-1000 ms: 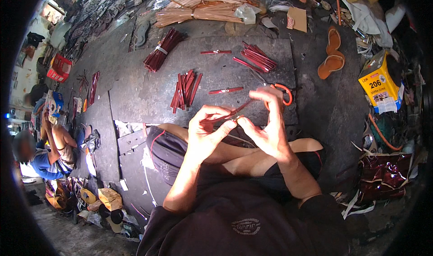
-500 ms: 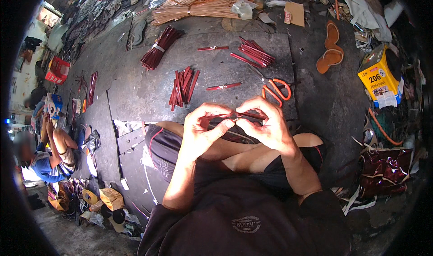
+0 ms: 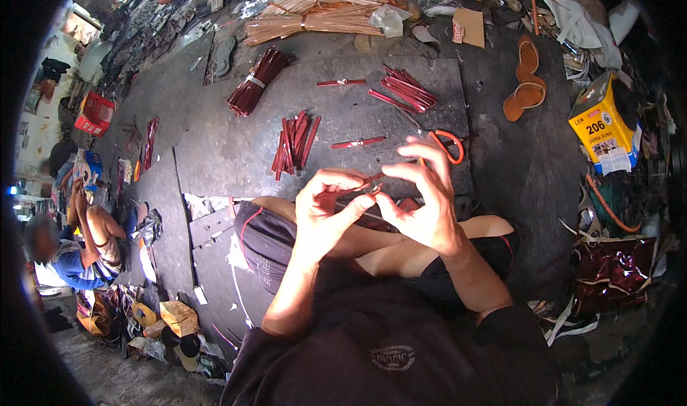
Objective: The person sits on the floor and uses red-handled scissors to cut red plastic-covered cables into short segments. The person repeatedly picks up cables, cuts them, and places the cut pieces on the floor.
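In front of my lap, my left hand [image 3: 325,213] pinches a narrow maroon strap [image 3: 371,182] with a small shiny metal piece. My right hand [image 3: 427,204] meets it from the other side, its thumb against the strap and its other fingers lifted and spread. The fingers hide part of the strap. Just beyond lie orange-handled scissors [image 3: 449,147], partly behind my right hand. Two similar straps with metal pieces, a nearer strap [image 3: 358,143] and a farther strap [image 3: 341,82], lie on the dark board [image 3: 236,148].
Around them are a loose pile of maroon strips [image 3: 293,145], a banded bundle [image 3: 259,82] and another pile [image 3: 406,89]. Tan strip bundles [image 3: 315,12] lie at the back. Brown sandal soles [image 3: 526,84] and a yellow box [image 3: 605,123] are right; another person [image 3: 79,241] sits left.
My right hand's fingers have lifted and spread away from the strap, while its thumb stays beside it. The strap is now tilted. The view has shifted slightly.
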Motion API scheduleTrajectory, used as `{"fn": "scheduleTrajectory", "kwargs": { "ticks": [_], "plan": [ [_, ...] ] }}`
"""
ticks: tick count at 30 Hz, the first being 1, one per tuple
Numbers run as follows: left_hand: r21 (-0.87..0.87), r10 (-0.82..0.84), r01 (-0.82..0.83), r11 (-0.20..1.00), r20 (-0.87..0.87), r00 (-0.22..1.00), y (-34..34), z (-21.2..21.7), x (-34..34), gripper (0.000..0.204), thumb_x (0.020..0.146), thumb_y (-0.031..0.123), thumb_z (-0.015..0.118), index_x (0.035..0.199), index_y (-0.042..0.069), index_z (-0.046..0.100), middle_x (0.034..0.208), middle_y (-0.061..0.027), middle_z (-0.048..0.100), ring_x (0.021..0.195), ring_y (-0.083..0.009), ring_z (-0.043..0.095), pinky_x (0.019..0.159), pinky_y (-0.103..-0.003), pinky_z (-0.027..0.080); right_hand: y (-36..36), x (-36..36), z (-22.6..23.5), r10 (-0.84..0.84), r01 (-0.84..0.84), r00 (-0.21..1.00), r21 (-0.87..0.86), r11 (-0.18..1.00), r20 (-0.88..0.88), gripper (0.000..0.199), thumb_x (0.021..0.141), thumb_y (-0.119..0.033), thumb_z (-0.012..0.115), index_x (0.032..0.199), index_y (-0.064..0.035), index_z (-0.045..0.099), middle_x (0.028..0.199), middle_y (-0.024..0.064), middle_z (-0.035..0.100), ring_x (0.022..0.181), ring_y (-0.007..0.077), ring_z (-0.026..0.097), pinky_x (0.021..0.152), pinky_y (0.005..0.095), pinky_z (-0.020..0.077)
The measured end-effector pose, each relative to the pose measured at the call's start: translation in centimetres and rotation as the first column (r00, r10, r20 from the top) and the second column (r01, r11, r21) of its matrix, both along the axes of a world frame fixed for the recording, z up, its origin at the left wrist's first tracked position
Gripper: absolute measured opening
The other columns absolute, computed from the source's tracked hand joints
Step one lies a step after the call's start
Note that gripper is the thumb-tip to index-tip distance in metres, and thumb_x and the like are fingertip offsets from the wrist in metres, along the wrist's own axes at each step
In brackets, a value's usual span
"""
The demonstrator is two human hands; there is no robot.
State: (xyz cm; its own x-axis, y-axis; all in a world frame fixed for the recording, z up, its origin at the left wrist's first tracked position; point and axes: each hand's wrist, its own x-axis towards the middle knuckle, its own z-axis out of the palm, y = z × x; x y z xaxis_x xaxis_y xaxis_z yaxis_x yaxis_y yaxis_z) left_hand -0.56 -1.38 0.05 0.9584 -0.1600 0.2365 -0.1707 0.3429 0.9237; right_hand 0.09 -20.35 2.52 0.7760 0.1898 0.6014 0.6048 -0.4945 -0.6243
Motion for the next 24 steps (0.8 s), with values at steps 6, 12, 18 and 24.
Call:
{"fn": "scheduleTrajectory", "kwargs": {
  "ticks": [6,12,18,24],
  "plan": [
    [-0.076,0.026,-0.031,0.997,-0.063,0.998,-1.0,0.4,-0.5,0.027,0.080,-0.008,0.072,0.101,-0.002,0.056,0.111,-0.0195,0.064,0.102,-0.0212,0.065,0.093,-0.037,0.052,0.4,-0.2,0.2,0.038,-0.038,0.999,0.023,0.999,-0.039,0.031,0.076,-0.006,0.075,0.104,-0.0089,0.064,0.096,0.0067,0.062,0.090,0.0243,0.061,0.084,0.0381,0.0465],
    [-0.069,-0.007,0.004,0.998,-0.038,0.999,-0.9,0.0,-0.6,0.029,0.078,-0.008,0.073,0.100,0.000,0.056,0.115,-0.0197,0.062,0.105,-0.0216,0.063,0.093,-0.036,0.052,-0.1,-0.7,1.0,0.159,-0.128,0.958,0.142,0.982,-0.237,0.023,0.081,-0.005,0.072,0.102,-0.0043,0.063,0.099,0.0113,0.066,0.092,0.0266,0.065,0.078,0.0355,0.0505],
    [-0.082,-0.121,0.121,0.989,0.010,0.993,-0.5,0.0,-0.1,0.031,0.076,-0.008,0.075,0.097,0.002,0.055,0.109,-0.0150,0.061,0.101,-0.0184,0.061,0.090,-0.034,0.052,-0.8,-0.4,-0.2,0.451,-0.246,0.813,0.484,0.840,-0.369,0.017,0.087,-0.003,0.068,0.103,-0.0004,0.063,0.097,0.0093,0.066,0.089,0.0162,0.066,0.077,0.0289,0.0521],
    [-0.165,-0.121,0.116,0.980,-0.025,0.992,-0.6,0.0,-0.1,0.032,0.076,-0.009,0.075,0.100,0.002,0.056,0.108,-0.0133,0.061,0.101,-0.0171,0.061,0.091,-0.033,0.052,-0.7,-0.5,0.2,0.520,-0.220,0.720,0.560,0.799,-0.460,0.016,0.088,0.002,0.065,0.104,0.0031,0.061,0.099,0.0101,0.065,0.094,0.0145,0.063,0.083,0.0277,0.0516]
  ]
}}
